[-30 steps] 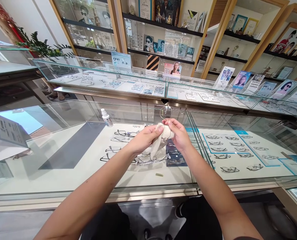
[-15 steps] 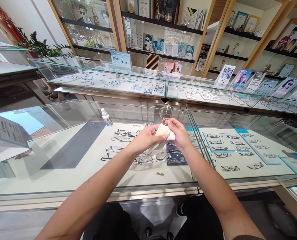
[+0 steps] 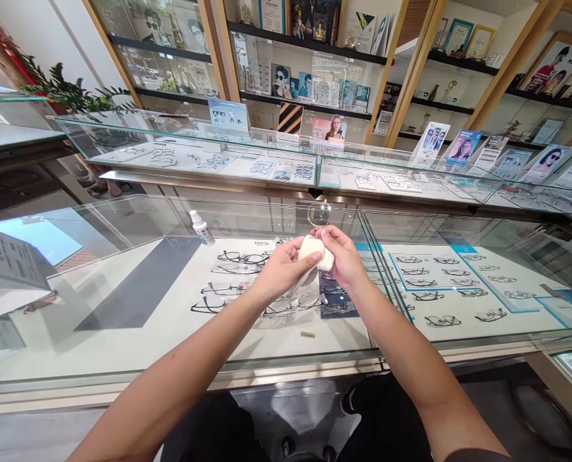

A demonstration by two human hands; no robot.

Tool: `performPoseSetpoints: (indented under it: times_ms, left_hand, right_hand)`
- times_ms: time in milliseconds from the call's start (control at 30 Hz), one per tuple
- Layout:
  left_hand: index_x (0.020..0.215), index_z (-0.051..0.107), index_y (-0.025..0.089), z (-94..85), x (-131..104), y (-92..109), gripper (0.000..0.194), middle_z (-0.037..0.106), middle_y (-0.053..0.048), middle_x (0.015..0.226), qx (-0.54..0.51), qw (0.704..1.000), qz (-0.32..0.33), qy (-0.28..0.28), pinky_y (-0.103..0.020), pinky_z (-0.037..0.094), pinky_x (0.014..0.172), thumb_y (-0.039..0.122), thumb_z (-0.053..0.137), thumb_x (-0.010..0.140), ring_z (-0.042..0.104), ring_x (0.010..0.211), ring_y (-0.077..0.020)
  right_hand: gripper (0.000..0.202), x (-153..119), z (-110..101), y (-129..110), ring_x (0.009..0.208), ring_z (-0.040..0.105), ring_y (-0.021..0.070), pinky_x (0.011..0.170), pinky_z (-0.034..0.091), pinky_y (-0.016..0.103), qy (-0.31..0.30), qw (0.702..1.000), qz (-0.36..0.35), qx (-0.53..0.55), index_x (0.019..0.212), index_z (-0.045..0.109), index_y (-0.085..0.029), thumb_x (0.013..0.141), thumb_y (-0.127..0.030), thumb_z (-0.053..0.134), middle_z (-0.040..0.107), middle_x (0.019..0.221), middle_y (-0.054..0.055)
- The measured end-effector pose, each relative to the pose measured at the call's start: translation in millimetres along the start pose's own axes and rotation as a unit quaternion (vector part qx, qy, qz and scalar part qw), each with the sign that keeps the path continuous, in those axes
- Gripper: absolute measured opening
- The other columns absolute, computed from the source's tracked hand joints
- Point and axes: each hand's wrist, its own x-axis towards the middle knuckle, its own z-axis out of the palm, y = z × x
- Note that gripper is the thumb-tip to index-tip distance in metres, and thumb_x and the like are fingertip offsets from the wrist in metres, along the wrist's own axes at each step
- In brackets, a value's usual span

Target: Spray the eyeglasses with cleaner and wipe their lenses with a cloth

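Observation:
A cream cleaning cloth (image 3: pixel 315 250) is folded between my two hands, above the glass counter. My left hand (image 3: pixel 286 264) is closed on the cloth, its thumb pressed along the near side. My right hand (image 3: pixel 345 255) pinches a pair of eyeglasses (image 3: pixel 319 214) at the middle and touches the cloth's right edge. One thin-rimmed lens sticks up beyond my fingers; the other is hidden, apparently within the cloth. A white spray bottle (image 3: pixel 202 229) stands upright on the counter, left of my hands.
Rows of eyeglass frames (image 3: pixel 242 258) show in the glass display counter (image 3: pixel 170 359) below my hands, with more on the right (image 3: pixel 442 321). A sign stand (image 3: pixel 14 260) is at the left. Another display case (image 3: pixel 209 179) and shelves stand beyond.
The view has shifted slightly. My hands keep hold of the cloth and eyeglasses in nearly the same place, and the raised lens has turned to show more of its face.

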Motion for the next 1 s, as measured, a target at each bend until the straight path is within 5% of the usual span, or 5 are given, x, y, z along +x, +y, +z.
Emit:
performPoseSetpoints:
  times_ms: [467,733,1000]
  left_hand:
    - [0.115,0.074,0.013,6.3,1,-4,0.065,0.076,-0.004,0.085,-0.044,0.996,0.025,0.073,-0.025,0.051,0.064,0.047,0.101,0.067,0.066,0.070,-0.0145]
    - [0.099,0.068,0.016,6.8,0,-8,0.052,0.065,0.002,0.072,0.015,0.993,0.049,0.104,-0.023,0.041,0.055,0.062,0.088,0.082,0.054,0.059,-0.0112]
    - [0.091,0.066,0.017,-0.1,3,-14,0.052,0.064,0.000,0.078,0.052,0.982,0.102,0.150,-0.023,0.043,0.065,0.068,0.078,0.089,0.052,0.069,-0.0123]
  right_hand:
    - [0.036,-4,7,3,0.083,0.060,0.0163,0.076,0.050,0.027,-0.006,1.000,-0.003,0.001,0.084,0.078,-0.024,0.076,-0.056,0.092,0.071,0.092,0.000]
    - [0.035,-9,12,4,0.081,0.059,0.0160,0.073,0.048,0.027,-0.019,0.999,0.017,0.019,0.085,0.074,-0.025,0.076,-0.054,0.092,0.071,0.090,-0.001]
    - [0.034,-14,16,-3,0.092,0.067,0.0201,0.082,0.053,0.031,-0.062,0.998,0.025,0.016,0.088,0.073,-0.026,0.079,-0.055,0.088,0.076,0.098,0.001]
